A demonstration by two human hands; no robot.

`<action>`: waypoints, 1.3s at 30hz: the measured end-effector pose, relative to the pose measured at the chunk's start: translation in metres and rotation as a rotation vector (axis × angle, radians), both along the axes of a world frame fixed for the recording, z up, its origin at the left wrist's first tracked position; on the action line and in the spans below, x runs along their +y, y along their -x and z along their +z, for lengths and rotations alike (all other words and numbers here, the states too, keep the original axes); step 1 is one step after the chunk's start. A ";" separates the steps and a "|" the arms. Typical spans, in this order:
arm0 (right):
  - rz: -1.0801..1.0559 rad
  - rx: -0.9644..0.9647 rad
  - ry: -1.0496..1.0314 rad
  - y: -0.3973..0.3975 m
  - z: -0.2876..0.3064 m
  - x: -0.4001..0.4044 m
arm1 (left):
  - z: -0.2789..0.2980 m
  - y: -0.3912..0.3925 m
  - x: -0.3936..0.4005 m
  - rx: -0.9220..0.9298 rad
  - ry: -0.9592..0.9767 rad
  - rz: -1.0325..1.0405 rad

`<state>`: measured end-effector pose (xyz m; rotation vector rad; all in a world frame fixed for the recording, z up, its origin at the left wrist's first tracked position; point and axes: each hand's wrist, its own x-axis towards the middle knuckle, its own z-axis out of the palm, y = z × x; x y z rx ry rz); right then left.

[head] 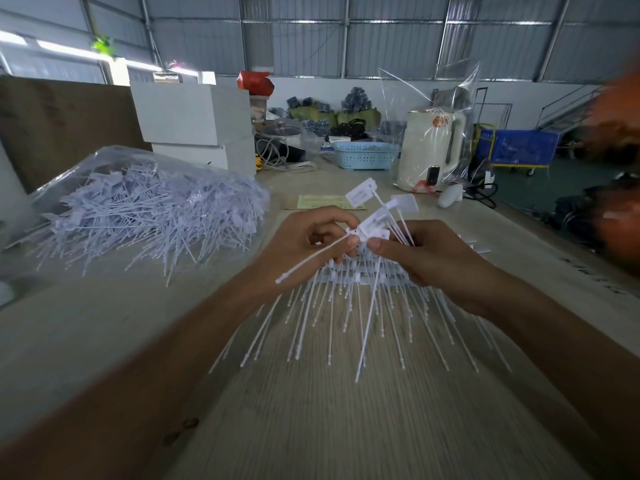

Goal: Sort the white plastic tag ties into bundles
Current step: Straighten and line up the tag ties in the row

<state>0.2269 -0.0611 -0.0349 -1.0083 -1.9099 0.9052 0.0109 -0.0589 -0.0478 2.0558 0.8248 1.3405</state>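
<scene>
— Clear plastic first, far left: an open bag (104,188) lies on the counter (86,341) with a loose heap of white tag ties (152,216) spilling out of its mouth toward the near side.

— And behind it?

— Two white boxes (194,116) stacked, with a brown board to their left. Then, moving right, the left hand (304,244). Its fingers are curled and its thumb and forefinger pinch a single tie (313,259) near its head, the thin tail slanting down and to the left.

— Is that one apart from the rest?

— Its head touches the cluster in the other hand; whether it is tucked in cannot be told. Under both hands lies a row of ties (346,306) on the counter, heads away from the person, tails fanned toward the near edge.

— The other hand?

— The right hand (433,258) grips a small bunch of ties (388,216), fingers curled round the stems, the flat tag heads sticking up above the thumb.

— Farther back?

— A yellowish paper slip (322,201) just beyond the hands, a light blue basket (363,154), then a cream kettle (429,150) wrapped in clear film, and a blue cart (519,147) on the floor at the right.
</scene>
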 end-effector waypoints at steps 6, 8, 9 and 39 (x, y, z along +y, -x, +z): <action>0.049 0.097 0.209 -0.001 0.002 -0.001 | 0.000 -0.002 -0.003 0.001 -0.022 0.040; 0.068 0.149 0.237 -0.001 0.001 0.000 | 0.001 -0.002 -0.002 0.011 -0.018 0.054; 0.078 0.182 0.247 -0.001 0.001 0.000 | 0.001 -0.001 -0.001 0.018 -0.027 0.058; -0.036 0.502 0.187 0.002 0.004 -0.004 | -0.001 -0.007 -0.002 0.207 -0.086 0.222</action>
